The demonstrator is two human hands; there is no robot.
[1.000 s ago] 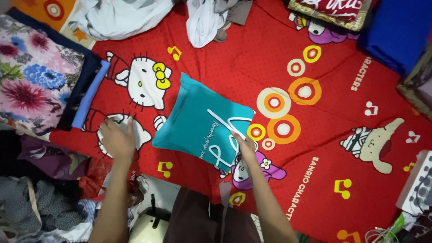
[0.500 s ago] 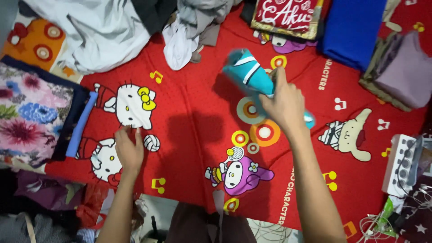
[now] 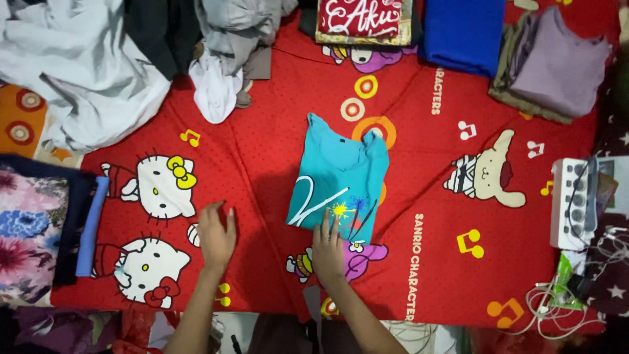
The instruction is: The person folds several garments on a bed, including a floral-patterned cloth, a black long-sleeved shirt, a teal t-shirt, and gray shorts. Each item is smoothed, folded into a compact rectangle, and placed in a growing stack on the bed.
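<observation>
A folded teal T-shirt (image 3: 341,176) with a white and yellow print lies flat on the red cartoon-print sheet (image 3: 275,151), collar end pointing away from me. My right hand (image 3: 327,248) rests at its near edge, fingers spread and fingertips touching the cloth. To the left, my left hand (image 3: 216,237) lies palm down on the bare sheet, fingers apart, holding nothing, about a hand's width from the shirt.
A heap of unfolded white and grey clothes (image 3: 98,59) fills the far left. Folded blue (image 3: 462,33) and mauve (image 3: 557,62) garments sit far right. A floral fabric stack (image 3: 33,229) lies left. A white power strip (image 3: 573,203) with cables is at right.
My right hand carried the teal shirt outward, then it was laid down folded; the hand has drawn back to its near edge. My left hand stayed on the sheet.
</observation>
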